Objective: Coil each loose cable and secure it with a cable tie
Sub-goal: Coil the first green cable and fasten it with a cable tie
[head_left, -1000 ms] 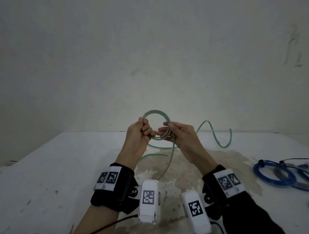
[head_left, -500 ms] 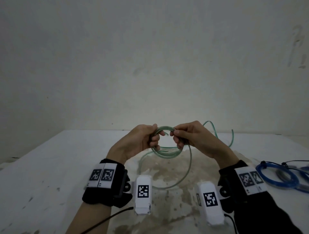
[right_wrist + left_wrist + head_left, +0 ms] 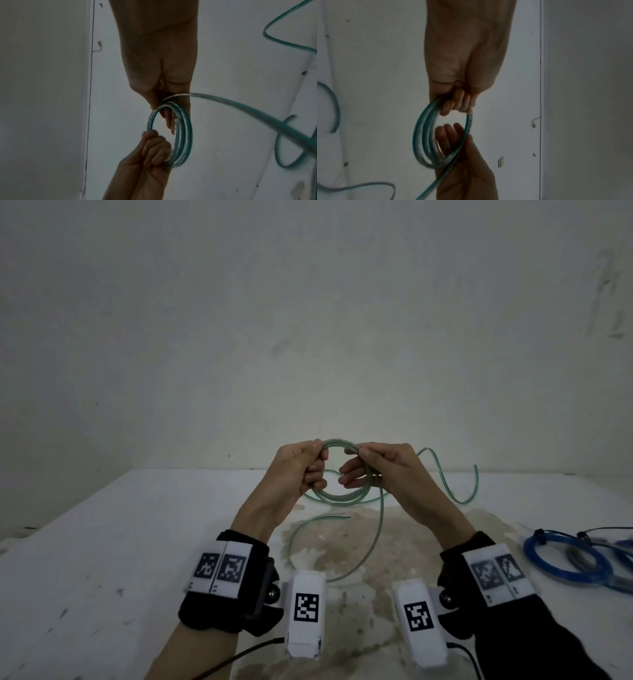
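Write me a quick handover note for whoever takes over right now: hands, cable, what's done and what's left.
Left hand: grips the left side of the green cable coil, fingers curled round the loops.
Right hand: holds the coil's right side, thumb on top, fingers through the ring.
The coil is held above the table; several loops are formed. A loose tail trails across the table to the right, another length hangs toward the wrists.
Blue coiled cables lie at far right.
Left: wind in the remaining length and tie the coil. No tie for it is visible.

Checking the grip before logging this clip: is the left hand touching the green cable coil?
Touching. In the right wrist view, the left hand curls its fingers round the green cable coil.
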